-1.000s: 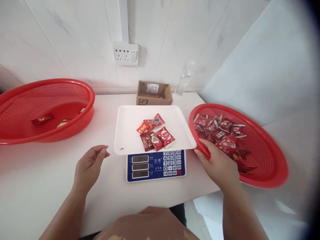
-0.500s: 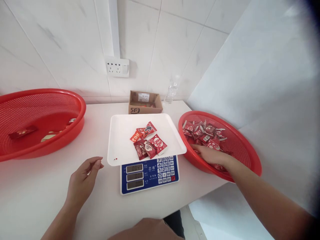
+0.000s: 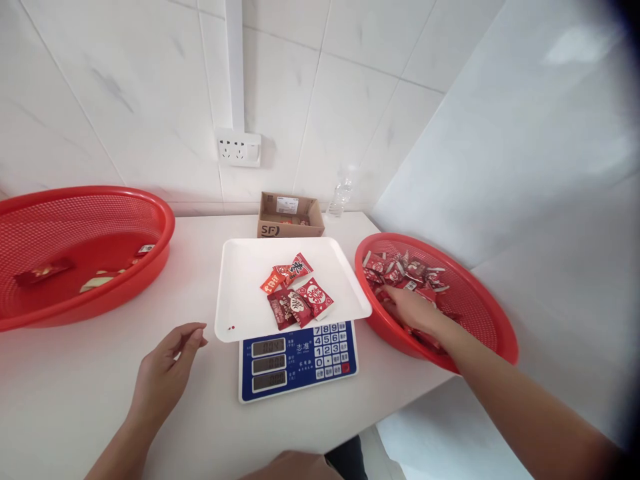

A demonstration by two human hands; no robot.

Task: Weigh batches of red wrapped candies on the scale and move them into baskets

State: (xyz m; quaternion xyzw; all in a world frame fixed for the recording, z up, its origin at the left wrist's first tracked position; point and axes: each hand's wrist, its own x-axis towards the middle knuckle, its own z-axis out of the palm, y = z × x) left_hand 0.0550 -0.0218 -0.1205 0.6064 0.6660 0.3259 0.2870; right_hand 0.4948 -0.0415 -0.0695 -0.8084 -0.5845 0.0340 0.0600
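My right hand (image 3: 413,310) reaches down into the right red basket (image 3: 493,317), among many small red snack packets (image 3: 415,267). Its fingertips are hidden there, so whether it grips a packet cannot be told. My left hand (image 3: 167,363) hovers over the table left of the scale, thumb and forefinger brought together, with nothing visible between them. Several red packets (image 3: 315,298) lie in a loose cluster on the white weighing tray (image 3: 245,280). Beneath the tray sits the blue digital scale (image 3: 300,387), its displays lit and its keypad on the right.
At the left stands another red basket (image 3: 150,267) with a few packets inside. Behind the tray are an open cardboard box (image 3: 293,230) and a clear plastic bottle (image 3: 340,198). A wall socket (image 3: 239,148) is above the white table (image 3: 200,427).
The view has tilted up slightly, so the table things sit lower in the picture. My right hand has shifted slightly within the basket; the left hand keeps its pose.
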